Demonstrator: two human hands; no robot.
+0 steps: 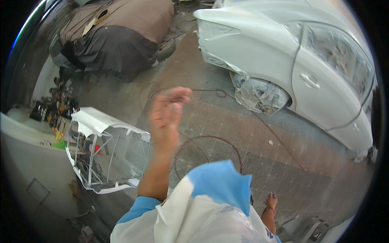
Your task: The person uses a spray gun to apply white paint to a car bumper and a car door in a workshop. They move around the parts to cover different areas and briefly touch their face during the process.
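Head view shows a white panel [101,122] at the far edge of a metal stand [93,146], long axis pointing to the nearer left hand [167,113], loosely uncurled, seemingly empty, like the lowered right hand [271,201].

The floor [271,174] is partly covered by mesh-like grating. On it lies a thin reddish hose [236,149] in loops; a white car [259,44] stands there also.
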